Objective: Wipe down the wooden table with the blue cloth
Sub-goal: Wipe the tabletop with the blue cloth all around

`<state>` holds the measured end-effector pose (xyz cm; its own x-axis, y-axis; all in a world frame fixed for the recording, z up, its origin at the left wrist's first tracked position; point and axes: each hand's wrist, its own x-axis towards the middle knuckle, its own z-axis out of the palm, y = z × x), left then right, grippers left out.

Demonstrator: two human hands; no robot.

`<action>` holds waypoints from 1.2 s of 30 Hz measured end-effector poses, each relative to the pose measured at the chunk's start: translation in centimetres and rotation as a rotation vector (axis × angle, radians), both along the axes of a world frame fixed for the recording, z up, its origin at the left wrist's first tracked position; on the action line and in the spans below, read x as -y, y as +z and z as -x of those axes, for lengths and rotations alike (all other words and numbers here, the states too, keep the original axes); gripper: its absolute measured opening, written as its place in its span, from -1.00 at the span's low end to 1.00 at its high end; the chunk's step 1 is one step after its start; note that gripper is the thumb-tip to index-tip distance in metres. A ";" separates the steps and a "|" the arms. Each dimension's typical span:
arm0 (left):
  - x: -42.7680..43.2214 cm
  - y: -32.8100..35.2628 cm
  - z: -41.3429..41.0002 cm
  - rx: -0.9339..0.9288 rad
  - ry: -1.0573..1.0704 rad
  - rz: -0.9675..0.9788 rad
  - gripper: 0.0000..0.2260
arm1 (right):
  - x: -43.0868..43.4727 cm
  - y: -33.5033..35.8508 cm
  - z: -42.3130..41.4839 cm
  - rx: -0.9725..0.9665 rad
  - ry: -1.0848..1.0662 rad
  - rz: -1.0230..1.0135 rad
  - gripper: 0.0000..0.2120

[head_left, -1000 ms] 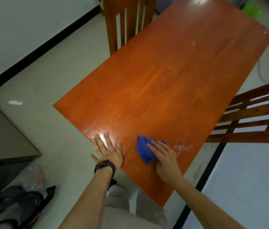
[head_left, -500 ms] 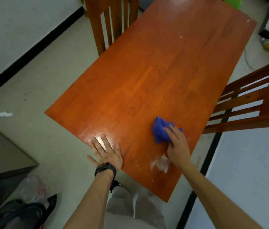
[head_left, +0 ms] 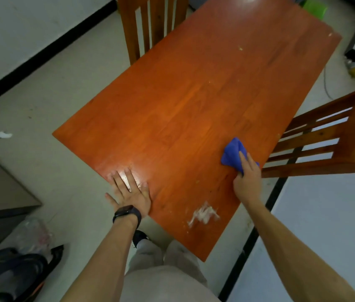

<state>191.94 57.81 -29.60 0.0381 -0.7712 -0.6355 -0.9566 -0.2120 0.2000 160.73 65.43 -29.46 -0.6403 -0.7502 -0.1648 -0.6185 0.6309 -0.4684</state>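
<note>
Head view: your straight-fingered right hand [head_left: 247, 177] presses the blue cloth [head_left: 232, 153] at four o'clock; left hand [head_left: 132, 192] spread flat on the tabletop [head_left: 194, 94].

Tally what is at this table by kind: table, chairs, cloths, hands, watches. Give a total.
wooden table: 1
wooden chairs: 2
blue cloth: 1
hands: 2, the left hand and the right hand
wristwatch: 1
Total: 7
</note>
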 end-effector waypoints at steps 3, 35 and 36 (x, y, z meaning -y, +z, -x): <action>-0.2 0.0 0.1 -0.006 0.001 0.012 -0.39 | -6.2 -0.3 -8.0 0.062 0.149 0.047 -0.40; -2.5 2.9 -3.0 0.202 -0.352 -0.002 -0.38 | -4.7 -1.5 -1.5 -0.120 0.186 0.171 -0.39; -2.3 3.1 -3.1 0.203 -0.361 -0.014 -0.39 | -6.3 -1.6 -3.8 -0.098 0.204 0.185 -0.38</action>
<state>195.06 60.11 -26.53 -0.1072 -0.7496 -0.6532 -0.9898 0.1426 -0.0013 164.58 71.69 -31.03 -0.4791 -0.8767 0.0423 -0.7719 0.3979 -0.4958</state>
